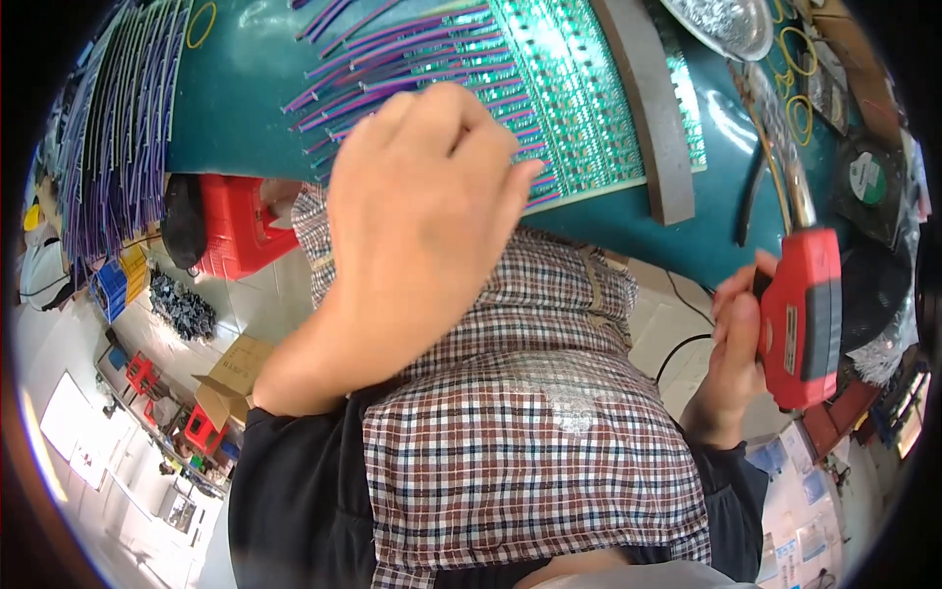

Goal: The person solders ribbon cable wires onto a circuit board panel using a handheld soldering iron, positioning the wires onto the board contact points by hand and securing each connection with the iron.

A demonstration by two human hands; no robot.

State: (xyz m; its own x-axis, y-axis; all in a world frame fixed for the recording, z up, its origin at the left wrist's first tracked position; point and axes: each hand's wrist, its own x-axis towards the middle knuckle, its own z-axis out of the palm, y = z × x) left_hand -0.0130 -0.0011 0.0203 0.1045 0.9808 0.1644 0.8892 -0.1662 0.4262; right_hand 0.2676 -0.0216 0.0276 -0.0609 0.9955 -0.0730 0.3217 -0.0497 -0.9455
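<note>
My left hand (417,216) is over the near edge of the teal-topped table, its back towards me and its fingers bent down among thin purple wires (392,64). Its fingertips are hidden, so what they pinch does not show. The wires run in rows to the left side of a green circuit board panel (579,108). A grey bar (648,108) lies across the panel's right part. Off to the right, my right hand (738,339) is wrapped round a red and black soldering gun (800,319), whose metal nose points away from me, towards the table's far side.
Wired strips (123,108) hang over the table's left edge. At the far right are a metal dish (754,54) of silvery bits, yellow bands (800,51) and a black spool (873,187). A red stool (231,231) and a cardboard box (231,378) stand below left.
</note>
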